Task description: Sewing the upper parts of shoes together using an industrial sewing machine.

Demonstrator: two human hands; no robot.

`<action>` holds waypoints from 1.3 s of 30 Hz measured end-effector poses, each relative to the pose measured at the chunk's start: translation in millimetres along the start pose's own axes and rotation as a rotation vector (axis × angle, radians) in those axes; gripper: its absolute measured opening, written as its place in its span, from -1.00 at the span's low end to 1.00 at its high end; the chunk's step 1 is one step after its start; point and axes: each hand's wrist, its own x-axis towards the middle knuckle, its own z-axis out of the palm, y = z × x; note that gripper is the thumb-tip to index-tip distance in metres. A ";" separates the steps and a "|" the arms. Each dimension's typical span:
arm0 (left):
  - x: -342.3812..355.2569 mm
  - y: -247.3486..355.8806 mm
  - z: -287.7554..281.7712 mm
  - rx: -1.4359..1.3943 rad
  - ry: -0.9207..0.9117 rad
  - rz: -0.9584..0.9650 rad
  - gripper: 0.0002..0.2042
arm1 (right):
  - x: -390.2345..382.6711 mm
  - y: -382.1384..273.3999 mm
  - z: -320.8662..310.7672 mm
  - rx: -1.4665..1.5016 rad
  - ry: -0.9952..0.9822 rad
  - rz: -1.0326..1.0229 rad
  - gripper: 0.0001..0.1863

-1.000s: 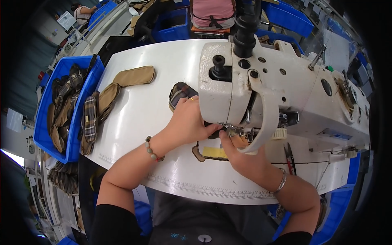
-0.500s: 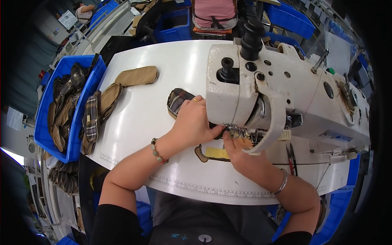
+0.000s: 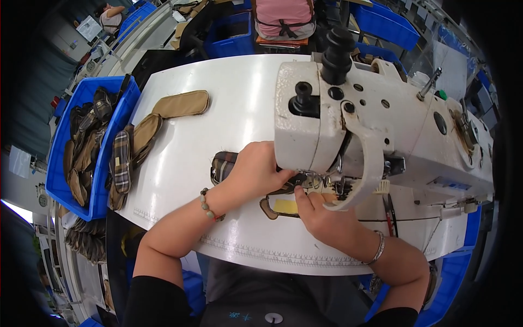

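A plaid fabric piece (image 3: 222,165) with rounded ends lies partly under the head of a white sewing machine (image 3: 305,120). My left hand (image 3: 256,169) closes over its middle, thumb and fingers gripping it just left of the presser foot (image 3: 316,180). From the near side my right hand (image 3: 329,218) reaches in, its index fingertip pressed to the fabric's edge by the foot and its other fingers curled. The fabric's far end and the needle are hidden by my hands and the machine. Beside my right fingers sits a yellow patch (image 3: 285,206) next to a brown-edged piece (image 3: 267,209).
A chain of tan and plaid pieces (image 3: 182,103) lies on the white table (image 3: 234,76), beside a blue bin (image 3: 54,180) full of similar pieces. Tweezers or snips with red handles (image 3: 389,212) rest right of my hand. A printed ruler (image 3: 261,255) runs along the near edge.
The plaid piece has swung round, its left end coming toward me and slightly left. My left hand turned with it; my right index finger shifted slightly nearer me.
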 end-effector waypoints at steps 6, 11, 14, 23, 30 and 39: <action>-4.2 -2.0 -1.9 0.090 0.015 0.061 -0.78 | -1.3 -3.5 1.4 -0.055 -0.063 -0.003 -0.71; -20.4 23.8 -22.4 0.186 -0.108 0.209 -0.68 | -3.6 -0.3 4.5 -0.079 -0.046 0.002 -0.82; -24.7 26.1 -25.3 0.252 -0.220 0.372 -0.68 | -1.9 -0.5 4.3 -0.065 -0.032 0.007 -0.84; -22.2 17.9 -23.8 0.275 -0.213 0.286 -0.79 | -0.8 -0.9 1.3 0.090 -0.060 0.052 -0.69; -24.3 19.6 -11.2 0.335 -0.113 0.402 -0.72 | -1.3 -4.0 3.2 0.005 -0.166 0.037 -0.68; -19.9 7.4 -9.8 0.301 -0.124 0.385 -0.69 | 0.2 -9.4 4.0 0.553 -0.266 0.527 -0.78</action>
